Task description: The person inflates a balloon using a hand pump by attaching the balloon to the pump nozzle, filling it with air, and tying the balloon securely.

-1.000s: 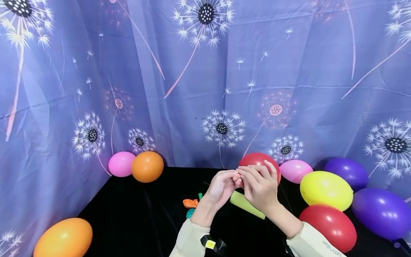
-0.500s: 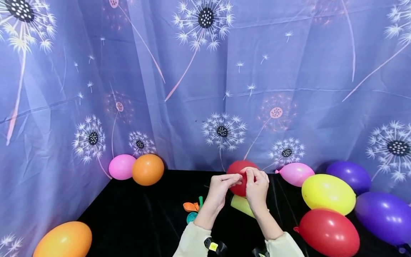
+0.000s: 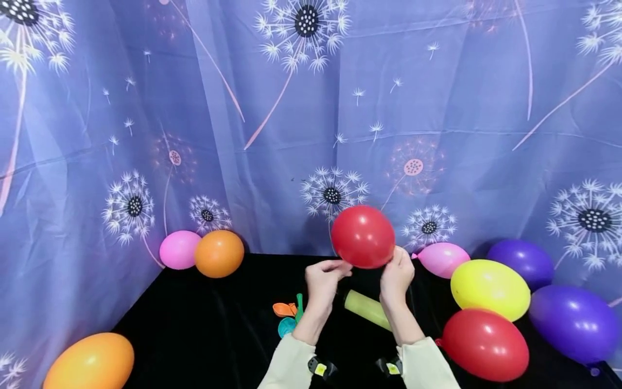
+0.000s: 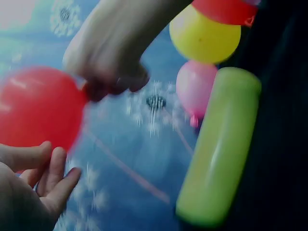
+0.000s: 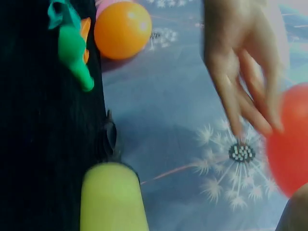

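An inflated red balloon [image 3: 363, 236] hangs in the air above the table's far edge. My right hand [image 3: 397, 276] pinches it at its lower right, where the neck shows in the left wrist view beside the curled fingers. My left hand [image 3: 323, 286] is at the balloon's lower left. Its fingers [image 5: 248, 103] are stretched out, their tips right at the balloon's edge in the right wrist view. Below the hands lies a yellow-green cylinder [image 3: 367, 309] with a black piece [image 5: 109, 137] at its far end.
Uninflated orange [image 3: 284, 309], green [image 3: 299, 307] and teal [image 3: 286, 327] balloons lie left of the cylinder. Inflated yellow [image 3: 491, 289], red [image 3: 486, 344], purple [image 3: 573, 323] and pink [image 3: 444, 259] balloons crowd the right. An orange balloon [image 3: 89, 361] sits front left. A patterned curtain [image 3: 272, 178] borders the black cloth.
The hands were together in front of the red balloon at its neck. Now they are apart, the left further left, and the balloon has risen above and between them.
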`<state>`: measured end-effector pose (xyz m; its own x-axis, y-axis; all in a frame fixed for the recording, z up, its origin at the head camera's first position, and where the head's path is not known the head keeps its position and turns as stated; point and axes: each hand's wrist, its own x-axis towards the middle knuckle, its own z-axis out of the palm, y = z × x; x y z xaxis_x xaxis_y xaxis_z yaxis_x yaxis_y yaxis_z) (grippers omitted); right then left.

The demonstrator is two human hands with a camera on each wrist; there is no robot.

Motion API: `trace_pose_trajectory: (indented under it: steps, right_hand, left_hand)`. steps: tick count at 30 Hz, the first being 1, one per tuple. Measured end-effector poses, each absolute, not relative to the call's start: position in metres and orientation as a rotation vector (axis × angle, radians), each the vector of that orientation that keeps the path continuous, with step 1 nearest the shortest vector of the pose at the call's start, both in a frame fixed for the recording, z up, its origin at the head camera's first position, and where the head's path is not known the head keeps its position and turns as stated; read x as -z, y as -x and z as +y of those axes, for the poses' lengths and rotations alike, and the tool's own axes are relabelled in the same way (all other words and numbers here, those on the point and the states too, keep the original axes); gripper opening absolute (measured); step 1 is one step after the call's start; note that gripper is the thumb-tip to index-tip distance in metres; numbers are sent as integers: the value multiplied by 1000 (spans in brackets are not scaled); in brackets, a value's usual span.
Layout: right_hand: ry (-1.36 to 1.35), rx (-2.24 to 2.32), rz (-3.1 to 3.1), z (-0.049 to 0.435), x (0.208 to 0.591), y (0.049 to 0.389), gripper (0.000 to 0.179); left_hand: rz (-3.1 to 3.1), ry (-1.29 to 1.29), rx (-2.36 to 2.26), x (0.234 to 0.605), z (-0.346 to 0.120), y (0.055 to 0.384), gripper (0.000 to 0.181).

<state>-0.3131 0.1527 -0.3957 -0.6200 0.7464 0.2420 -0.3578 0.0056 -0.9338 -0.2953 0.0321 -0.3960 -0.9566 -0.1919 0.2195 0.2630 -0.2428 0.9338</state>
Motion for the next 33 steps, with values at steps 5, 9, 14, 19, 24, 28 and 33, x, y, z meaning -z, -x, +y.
trace_pose_trajectory:
  steps: [5,9,14,19,24,28,33]
  right_hand:
    - [503,-1588,-1522,157,399,316,25]
    - [583,-1430,-1557,166,412,321,26]
    - [297,-1113,-1562,157,422,320,22]
    - [-68,-1035,-1615,131,417,307,16]
    - [-88,-1569,-1705,117,405,292,18]
    - [-23,-2054,-1679,121,392,285,23]
    - [-3,-2238,-1677,127,384,282,29]
  left_hand:
    - [-1797,185,2229,387,39,284,8]
    - [-1770,305,2062,381,39,274,8]
    - [-1707,608,1664,386,45,270,11]
    - [-1802,688,1218,400,49,281,23]
    - [-1922,566,983,407,40,289,19]
    - [-1992,531,839,406,34,291,21]
    - [-2082,541,711,405,31,293,16]
